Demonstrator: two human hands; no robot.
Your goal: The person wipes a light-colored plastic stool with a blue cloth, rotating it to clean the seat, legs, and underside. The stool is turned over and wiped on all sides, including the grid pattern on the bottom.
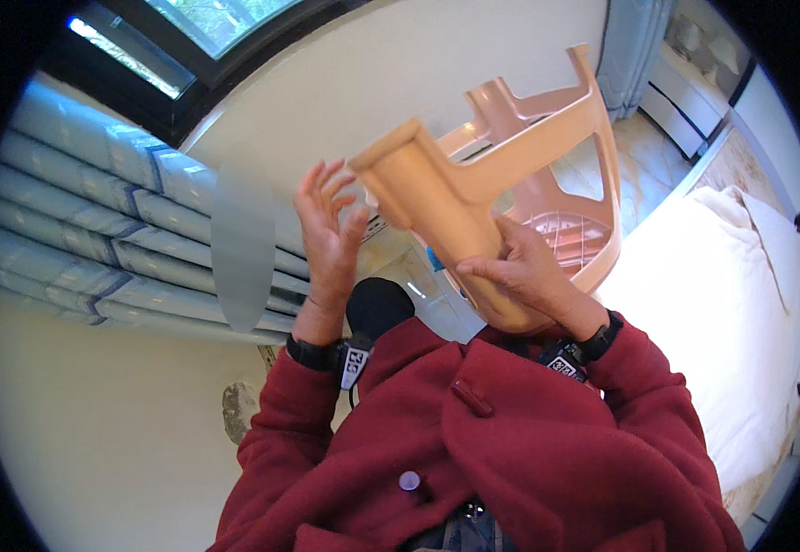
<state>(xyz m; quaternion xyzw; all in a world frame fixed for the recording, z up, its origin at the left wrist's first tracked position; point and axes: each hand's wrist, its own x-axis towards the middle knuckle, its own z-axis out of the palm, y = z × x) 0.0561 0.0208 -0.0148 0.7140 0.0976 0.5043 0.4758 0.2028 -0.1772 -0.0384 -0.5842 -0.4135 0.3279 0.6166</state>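
Note:
A peach-coloured plastic stool is tipped over in front of me, its legs pointing up and away and its slatted seat on the lower right. My right hand grips one wide, hollow leg of it, thumb across the outer face. My left hand is raised beside the free end of that leg, fingers apart and slightly curled. A small white bit shows between the left fingers and the leg; what it is, I cannot tell. The seat's underside is partly hidden by the near leg.
A white cloth cover lies over a bed or table on the right. Blue-grey curtains hang at the left, below a dark-framed window. The floor is marble-patterned tile. A white cabinet stands at the far right.

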